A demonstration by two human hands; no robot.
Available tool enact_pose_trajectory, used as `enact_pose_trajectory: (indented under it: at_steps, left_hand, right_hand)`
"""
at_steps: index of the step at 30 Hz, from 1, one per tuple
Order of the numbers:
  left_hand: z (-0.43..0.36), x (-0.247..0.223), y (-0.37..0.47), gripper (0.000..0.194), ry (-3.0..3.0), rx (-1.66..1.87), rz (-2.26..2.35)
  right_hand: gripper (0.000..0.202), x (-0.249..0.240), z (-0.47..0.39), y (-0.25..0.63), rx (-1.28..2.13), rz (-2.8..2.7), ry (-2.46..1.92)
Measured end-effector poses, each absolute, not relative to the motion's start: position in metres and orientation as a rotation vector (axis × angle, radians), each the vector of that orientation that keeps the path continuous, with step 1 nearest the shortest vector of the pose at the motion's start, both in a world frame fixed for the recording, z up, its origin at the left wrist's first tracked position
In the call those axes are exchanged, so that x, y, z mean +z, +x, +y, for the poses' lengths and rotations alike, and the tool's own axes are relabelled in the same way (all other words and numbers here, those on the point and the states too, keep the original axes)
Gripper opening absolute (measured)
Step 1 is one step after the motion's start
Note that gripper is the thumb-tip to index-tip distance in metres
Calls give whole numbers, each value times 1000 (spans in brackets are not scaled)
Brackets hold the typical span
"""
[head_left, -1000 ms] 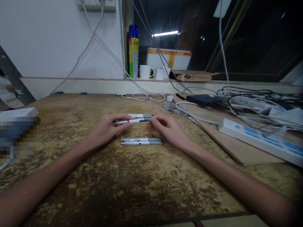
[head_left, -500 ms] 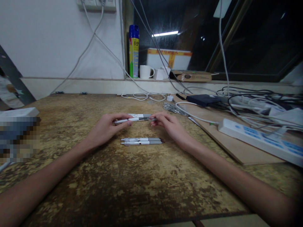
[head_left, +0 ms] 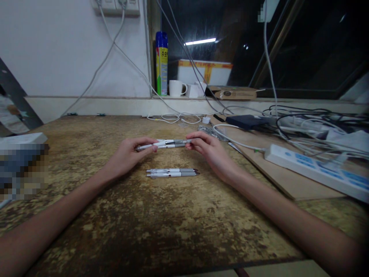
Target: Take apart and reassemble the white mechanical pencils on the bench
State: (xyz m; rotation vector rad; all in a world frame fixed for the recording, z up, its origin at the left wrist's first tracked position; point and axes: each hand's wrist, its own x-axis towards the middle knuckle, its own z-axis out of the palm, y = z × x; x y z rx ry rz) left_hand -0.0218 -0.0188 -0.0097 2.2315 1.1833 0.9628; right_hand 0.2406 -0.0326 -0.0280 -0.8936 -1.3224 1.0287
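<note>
My left hand pinches the white barrel of a pen between thumb and fingers. A thin dark length, which looks like its refill, shows at the barrel's right end. My right hand is closed at that end on the pen's grey tip part. Whether the two parts touch, I cannot tell. Behind and just below the held pen lies another white-and-grey pen, partly hidden by it and by my fingers. Nearer to me, two similar pens lie side by side on the worn wooden table.
A white power strip rests on a brown board at right, with tangled cables behind. A clear plastic wrapper lies beyond my right hand. On the sill stand a spray can and a white mug.
My right hand has moved slightly up and away, with the grey tip part farther right. The held pen sits a little higher, showing more of the pen behind. The two near pens have stayed put.
</note>
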Motion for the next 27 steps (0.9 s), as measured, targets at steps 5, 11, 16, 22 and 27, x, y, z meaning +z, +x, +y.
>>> enact_pose_trajectory:
  at_steps: [5,11,16,22,27]
  left_hand:
    - [-20,-8,-21,36,2218,949,1188]
    - [-21,-7,-20,37,2218,946,1162]
    - [-21,-7,-20,36,2216,949,1168]
    - [-23,-6,-19,36,2218,920,1163]
    - [-25,-7,-18,36,2218,865,1155]
  right_hand:
    - [16,-27,-34,240,1021,-1341,-908]
    - [14,-27,-35,241,1011,-1348,-901]
    - [15,-25,-35,242,999,-1350,-913]
    - [13,-24,-37,239,1004,-1391,-936]
    - [12,-21,-44,232,986,-1488,-962]
